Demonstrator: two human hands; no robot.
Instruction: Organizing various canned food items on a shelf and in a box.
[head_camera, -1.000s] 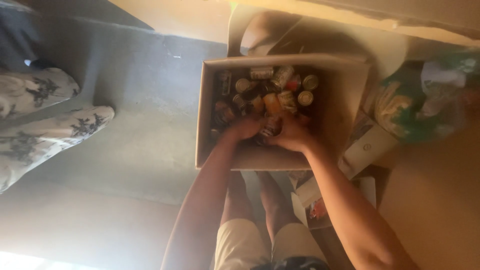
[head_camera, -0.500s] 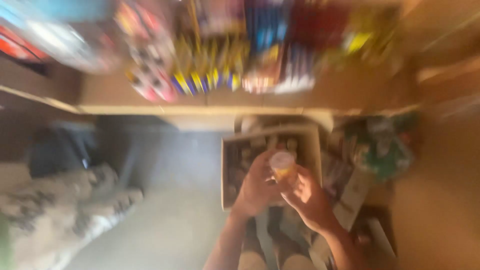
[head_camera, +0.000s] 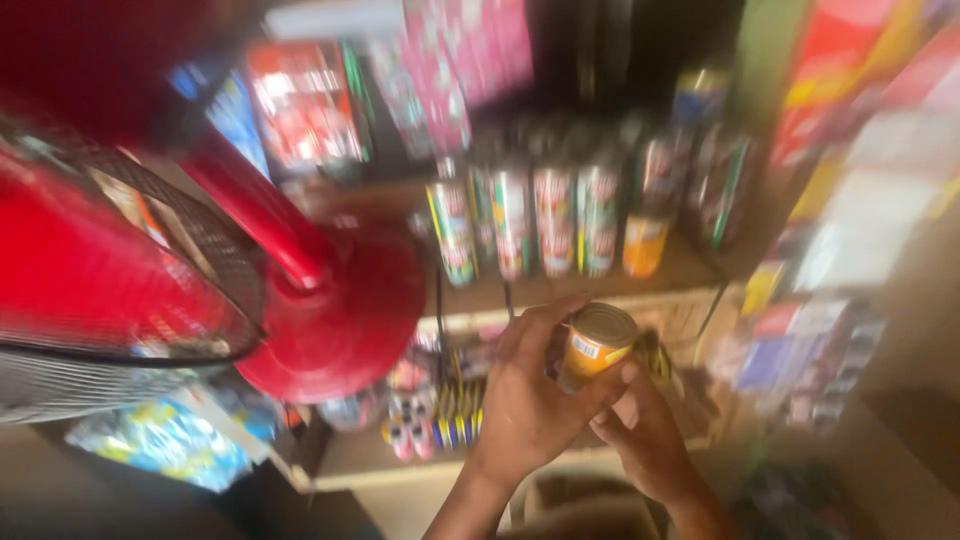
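This is a small shop. A wooden shelf (head_camera: 600, 285) carries a row of tall spray cans (head_camera: 540, 215) standing side by side, with an orange can (head_camera: 645, 243) at the end. Bright packets (head_camera: 300, 110) hang above it, and a lower shelf (head_camera: 400, 460) holds small bottles (head_camera: 430, 425). A red fan (head_camera: 300, 290) stands just beside the stock.

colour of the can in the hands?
Orange can with a dull metal top, held by the left hand and right hand. Head view, slightly blurred.
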